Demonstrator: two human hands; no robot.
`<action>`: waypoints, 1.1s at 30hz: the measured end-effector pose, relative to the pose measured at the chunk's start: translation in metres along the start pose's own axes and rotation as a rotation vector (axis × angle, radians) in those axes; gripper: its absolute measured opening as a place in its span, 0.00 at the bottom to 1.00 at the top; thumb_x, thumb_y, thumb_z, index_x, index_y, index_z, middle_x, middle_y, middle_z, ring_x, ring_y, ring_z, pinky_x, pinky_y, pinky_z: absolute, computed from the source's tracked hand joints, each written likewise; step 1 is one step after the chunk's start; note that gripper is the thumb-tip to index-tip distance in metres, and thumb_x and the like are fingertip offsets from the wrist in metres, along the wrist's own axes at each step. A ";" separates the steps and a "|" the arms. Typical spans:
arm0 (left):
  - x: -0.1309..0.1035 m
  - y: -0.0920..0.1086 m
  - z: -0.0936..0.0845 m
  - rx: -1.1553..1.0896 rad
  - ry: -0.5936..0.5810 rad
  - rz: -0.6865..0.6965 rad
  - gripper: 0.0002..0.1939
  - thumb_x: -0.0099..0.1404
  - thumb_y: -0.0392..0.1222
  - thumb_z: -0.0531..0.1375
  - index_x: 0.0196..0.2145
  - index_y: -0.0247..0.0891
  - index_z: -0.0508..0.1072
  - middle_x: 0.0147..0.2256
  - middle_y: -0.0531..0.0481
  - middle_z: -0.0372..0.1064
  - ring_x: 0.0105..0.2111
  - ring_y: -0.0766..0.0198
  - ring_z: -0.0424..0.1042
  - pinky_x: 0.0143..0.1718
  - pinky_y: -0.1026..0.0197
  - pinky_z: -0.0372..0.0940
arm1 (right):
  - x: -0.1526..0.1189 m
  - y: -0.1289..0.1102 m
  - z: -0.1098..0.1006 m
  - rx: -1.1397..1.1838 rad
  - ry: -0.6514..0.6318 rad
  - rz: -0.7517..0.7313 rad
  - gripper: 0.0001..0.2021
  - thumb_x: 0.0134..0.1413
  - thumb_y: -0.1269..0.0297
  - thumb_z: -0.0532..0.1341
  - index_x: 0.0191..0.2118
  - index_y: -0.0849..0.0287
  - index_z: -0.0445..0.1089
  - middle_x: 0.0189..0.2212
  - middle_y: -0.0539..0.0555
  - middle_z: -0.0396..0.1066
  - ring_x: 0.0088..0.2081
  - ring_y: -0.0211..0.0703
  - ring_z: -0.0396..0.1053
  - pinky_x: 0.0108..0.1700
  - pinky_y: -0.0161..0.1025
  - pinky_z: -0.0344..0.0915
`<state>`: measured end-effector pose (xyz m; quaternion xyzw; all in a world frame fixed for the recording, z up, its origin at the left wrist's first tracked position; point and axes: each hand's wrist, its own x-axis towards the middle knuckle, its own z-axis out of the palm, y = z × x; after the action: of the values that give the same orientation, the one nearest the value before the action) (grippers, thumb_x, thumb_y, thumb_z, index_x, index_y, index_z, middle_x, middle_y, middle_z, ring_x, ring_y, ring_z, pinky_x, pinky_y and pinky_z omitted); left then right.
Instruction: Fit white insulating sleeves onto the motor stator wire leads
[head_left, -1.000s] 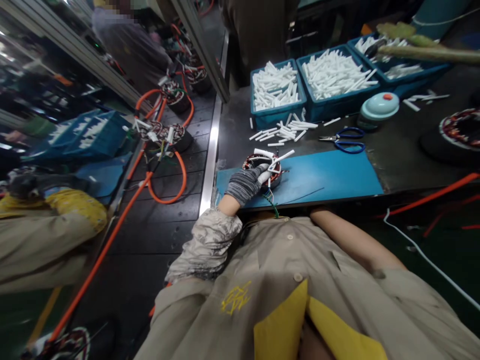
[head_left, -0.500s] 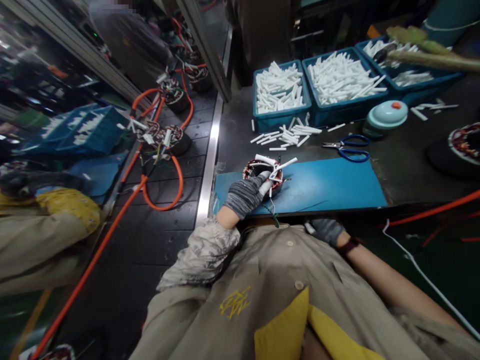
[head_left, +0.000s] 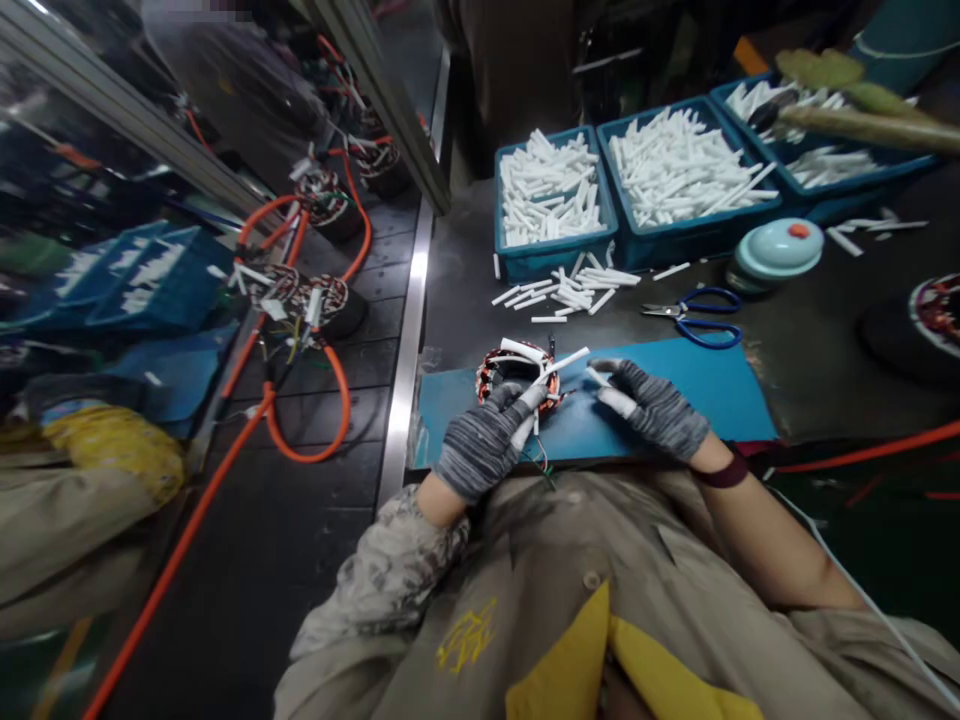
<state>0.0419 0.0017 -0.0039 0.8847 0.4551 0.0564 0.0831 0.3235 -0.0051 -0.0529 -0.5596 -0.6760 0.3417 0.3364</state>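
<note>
A motor stator with copper windings lies on the blue mat, white sleeve tubes sticking out of its top. My left hand, in a grey knit glove with white fingertips, is closed at its near rim, thumb and fingers around the edge by the leads. Thin coloured wires hang toward me below it. To the right of the stator, my right hand, gloved alike, pinches a short white sleeve tube between thumb and finger. Its fingertips are apart from the stator.
Blue bins full of white tubes stand behind, with loose tubes before them. Blue-handled scissors and a light-blue lidded jar lie beyond the mat. Another stator stands right. Wired stators and orange cables occupy the left conveyor.
My right hand has risen from below the table edge to above the mat, with a white tube in its fingers. My left hand stays at the stator. The view has shifted slightly.
</note>
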 end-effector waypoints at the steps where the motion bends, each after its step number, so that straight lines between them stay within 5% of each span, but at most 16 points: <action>1: 0.000 0.000 0.000 -0.001 0.001 0.010 0.24 0.78 0.43 0.49 0.68 0.49 0.68 0.60 0.44 0.72 0.50 0.58 0.79 0.43 0.62 0.74 | 0.004 0.002 -0.001 0.026 -0.016 -0.009 0.19 0.66 0.55 0.60 0.58 0.52 0.76 0.46 0.55 0.82 0.46 0.53 0.79 0.53 0.51 0.74; 7: -0.001 -0.001 -0.002 -0.030 -0.010 0.022 0.25 0.76 0.45 0.51 0.68 0.46 0.68 0.58 0.42 0.74 0.44 0.57 0.80 0.35 0.62 0.74 | 0.013 0.007 0.000 0.145 -0.130 -0.042 0.15 0.66 0.56 0.60 0.50 0.53 0.80 0.46 0.55 0.81 0.47 0.49 0.78 0.57 0.49 0.71; 11: -0.002 -0.001 0.000 -0.073 0.040 0.002 0.26 0.74 0.45 0.55 0.68 0.43 0.68 0.59 0.41 0.75 0.47 0.55 0.80 0.41 0.58 0.76 | 0.024 0.000 0.001 0.283 -0.218 0.006 0.15 0.65 0.53 0.62 0.49 0.54 0.80 0.47 0.55 0.81 0.48 0.48 0.76 0.57 0.48 0.70; 16: -0.003 -0.015 -0.004 -0.283 0.048 0.046 0.24 0.73 0.45 0.57 0.64 0.41 0.71 0.59 0.43 0.75 0.57 0.54 0.77 0.57 0.54 0.73 | 0.021 -0.024 -0.006 0.602 -0.601 0.158 0.21 0.68 0.47 0.58 0.47 0.60 0.79 0.30 0.53 0.78 0.33 0.43 0.75 0.43 0.42 0.73; 20: 0.002 -0.016 -0.007 -0.400 0.008 0.073 0.23 0.72 0.46 0.61 0.63 0.42 0.72 0.58 0.45 0.76 0.57 0.56 0.76 0.61 0.54 0.70 | 0.016 -0.044 0.002 0.504 -0.441 0.227 0.20 0.61 0.46 0.65 0.46 0.58 0.80 0.28 0.51 0.77 0.30 0.41 0.72 0.37 0.39 0.70; 24: 0.004 0.011 0.003 -0.121 0.075 -0.063 0.18 0.73 0.48 0.60 0.57 0.45 0.79 0.50 0.43 0.81 0.44 0.53 0.81 0.43 0.53 0.75 | 0.014 -0.049 0.015 0.327 -0.318 0.300 0.21 0.57 0.43 0.65 0.40 0.59 0.81 0.30 0.54 0.79 0.30 0.44 0.74 0.34 0.40 0.70; 27: 0.003 0.024 0.010 0.059 0.078 -0.071 0.18 0.74 0.45 0.57 0.57 0.48 0.79 0.49 0.41 0.81 0.34 0.54 0.81 0.32 0.55 0.71 | 0.009 -0.043 0.017 0.125 -0.206 0.179 0.17 0.61 0.49 0.64 0.44 0.55 0.81 0.39 0.56 0.83 0.39 0.50 0.79 0.44 0.46 0.75; 30: 0.001 0.021 0.011 0.065 0.096 -0.022 0.20 0.74 0.45 0.56 0.60 0.49 0.77 0.50 0.43 0.81 0.35 0.55 0.80 0.31 0.57 0.71 | 0.004 -0.035 0.012 0.053 -0.134 -0.033 0.16 0.62 0.52 0.63 0.50 0.53 0.79 0.45 0.56 0.82 0.46 0.53 0.79 0.53 0.51 0.74; 33: 0.000 0.013 0.014 0.046 0.135 0.005 0.22 0.72 0.44 0.58 0.61 0.50 0.76 0.50 0.45 0.81 0.37 0.56 0.81 0.33 0.58 0.72 | 0.006 -0.030 0.009 0.131 -0.145 -0.028 0.15 0.62 0.50 0.64 0.44 0.54 0.79 0.40 0.55 0.82 0.41 0.50 0.79 0.49 0.48 0.75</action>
<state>0.0551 -0.0067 -0.0148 0.8816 0.4589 0.1055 0.0315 0.2988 -0.0041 -0.0320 -0.5006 -0.6826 0.4199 0.3274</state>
